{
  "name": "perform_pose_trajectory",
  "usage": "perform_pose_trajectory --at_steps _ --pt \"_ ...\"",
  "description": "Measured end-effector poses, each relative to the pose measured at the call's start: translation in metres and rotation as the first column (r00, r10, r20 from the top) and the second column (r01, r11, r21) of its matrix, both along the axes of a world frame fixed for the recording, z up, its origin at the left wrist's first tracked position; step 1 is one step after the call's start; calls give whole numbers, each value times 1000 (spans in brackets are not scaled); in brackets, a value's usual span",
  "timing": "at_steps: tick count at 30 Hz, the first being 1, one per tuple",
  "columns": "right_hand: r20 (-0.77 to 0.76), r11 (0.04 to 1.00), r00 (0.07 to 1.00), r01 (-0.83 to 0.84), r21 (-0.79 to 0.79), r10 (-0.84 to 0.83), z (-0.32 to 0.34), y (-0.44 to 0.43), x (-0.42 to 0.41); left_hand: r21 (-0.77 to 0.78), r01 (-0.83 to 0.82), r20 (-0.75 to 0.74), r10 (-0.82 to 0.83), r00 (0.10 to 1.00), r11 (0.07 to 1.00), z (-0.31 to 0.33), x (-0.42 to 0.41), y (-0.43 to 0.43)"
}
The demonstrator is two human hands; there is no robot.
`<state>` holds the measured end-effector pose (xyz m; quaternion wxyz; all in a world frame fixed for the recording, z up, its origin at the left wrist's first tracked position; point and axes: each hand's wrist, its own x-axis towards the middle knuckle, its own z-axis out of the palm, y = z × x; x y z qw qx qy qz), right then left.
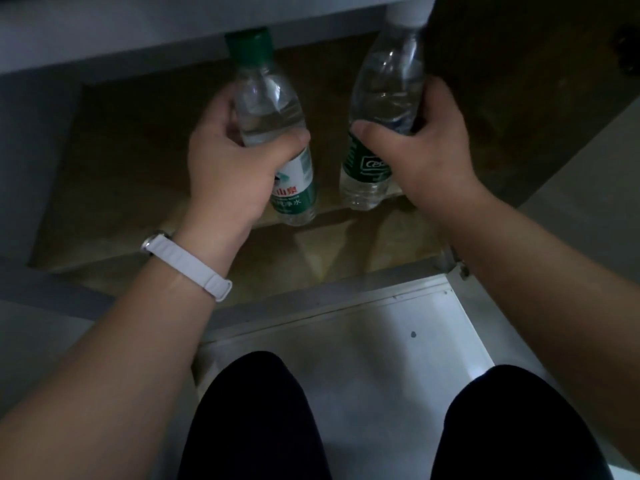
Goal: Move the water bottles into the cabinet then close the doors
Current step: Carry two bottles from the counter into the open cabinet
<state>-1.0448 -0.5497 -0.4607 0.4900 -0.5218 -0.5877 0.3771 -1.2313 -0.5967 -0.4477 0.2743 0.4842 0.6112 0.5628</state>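
Observation:
My left hand [228,171] grips a clear water bottle with a green cap [266,109] and a white-and-green label, upright inside the open cabinet. My right hand [429,147] grips a second clear bottle with a white cap [388,88] and a dark green label. The two bottles stand side by side, a little apart, over the cabinet's wooden floor [138,188]. Whether their bases touch the floor I cannot tell. My palms hide part of each label.
The cabinet's white top edge [138,39] runs just above the bottle caps. A dark wooden door panel [519,98] stands open at the right. White floor [363,341] lies in front of the cabinet, with my dark-trousered knees [256,420] at the bottom. A white strap circles my left wrist.

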Motion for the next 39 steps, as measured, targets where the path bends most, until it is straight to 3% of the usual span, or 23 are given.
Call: perform_pose_trajectory --at_steps 8,11,19,33,39 --pt "46 999 998 -42 8 41 -25 28 -21 -50 -67 29 69 997 997 -12 -18 29" --pt "84 998 996 -41 47 37 -35 27 -21 -32 -57 -42 56 998 998 -24 -14 26" --pt "237 991 964 -111 -70 124 -59 24 -4 -240 -26 -122 -3 993 970 -106 -18 7" --pt "253 995 962 -89 -55 100 -69 39 -24 -123 -141 -154 121 981 982 -101 -22 26" --pt "170 986 974 -129 -108 146 -70 72 -58 -142 -202 -290 154 945 969 -103 -51 58"
